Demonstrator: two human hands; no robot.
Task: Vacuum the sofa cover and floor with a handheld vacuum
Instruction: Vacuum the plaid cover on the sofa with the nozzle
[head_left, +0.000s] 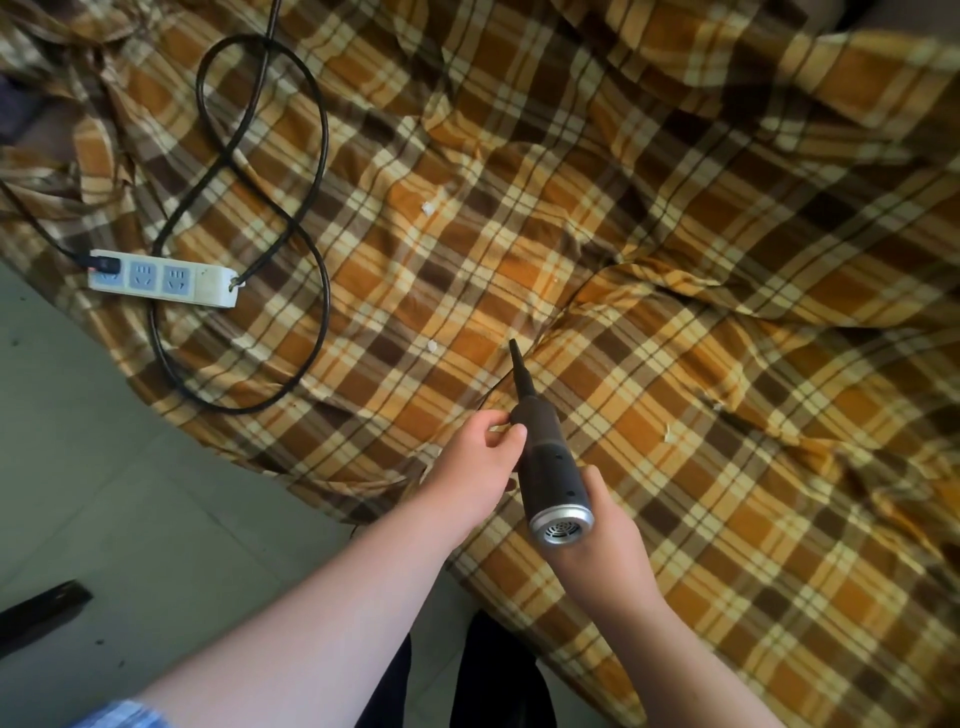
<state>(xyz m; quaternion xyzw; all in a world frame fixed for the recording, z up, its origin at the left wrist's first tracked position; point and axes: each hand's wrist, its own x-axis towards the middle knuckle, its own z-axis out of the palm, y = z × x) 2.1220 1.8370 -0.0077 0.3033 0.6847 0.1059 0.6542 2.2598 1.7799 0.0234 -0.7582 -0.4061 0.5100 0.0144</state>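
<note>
Right hand (605, 538) grips the rear of the handheld vacuum (545, 452), fingers wrapped under the barrel by the silver end cap. Left hand (475, 467) is curled against the barrel's front, thumb touching it; looks like steadying or working a switch, cannot tell which. The nozzle (519, 369) points down at the plaid sofa cover (727, 364), tip at or just above a fold near the seat's middle.

Progress: early, by my reading. White crumbs still lie on the cover: one just left of the nozzle (432, 345), one farther up (427, 208), one to the right (669, 431). The floor (130, 467) shows dark specks and appears untouched.

A power strip (161, 278) with a looped black cable (317, 171) rests on the cover's left part.
</note>
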